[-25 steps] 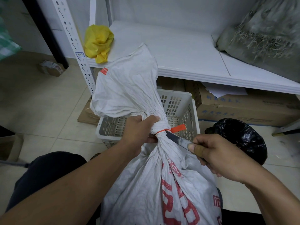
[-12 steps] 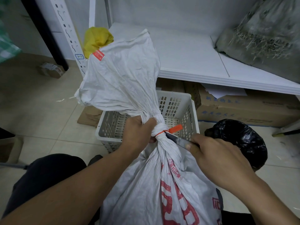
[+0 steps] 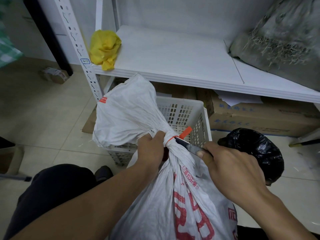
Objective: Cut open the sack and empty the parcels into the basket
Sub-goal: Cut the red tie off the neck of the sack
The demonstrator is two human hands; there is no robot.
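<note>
A white woven sack point(image 3: 166, 201) with red printing stands between a seated person's knees, its neck cinched by an orange tie point(image 3: 170, 139) whose tag end sticks out to the right. The left hand point(image 3: 152, 148) is closed around the gathered neck just left of the tie, with the loose top of the sack flaring up and away to the left above the fist. The right hand point(image 3: 230, 168) is wrapped around the handle of a knife point(image 3: 186, 145), thumb pressed along it, and the dark blade reaches left to touch the neck right at the tie. Just beside the right wrist, on the tiled floor point(image 3: 43, 118), sits a bulging black plastic bag point(image 3: 254, 151). Directly behind the sack's neck stands a white slotted basket point(image 3: 188, 115), partly hidden by the flared sack top; what lies inside it cannot be told. Behind the basket, brown cartons point(image 3: 259, 116) fill the space under a white shelf point(image 3: 173, 59). On the shelf's left corner lies a crumpled yellow bag point(image 3: 104, 47), and at its far right rests a grey sack with frayed threads point(image 3: 280, 40). A small box point(image 3: 53, 75) lies on the floor far to the left
</note>
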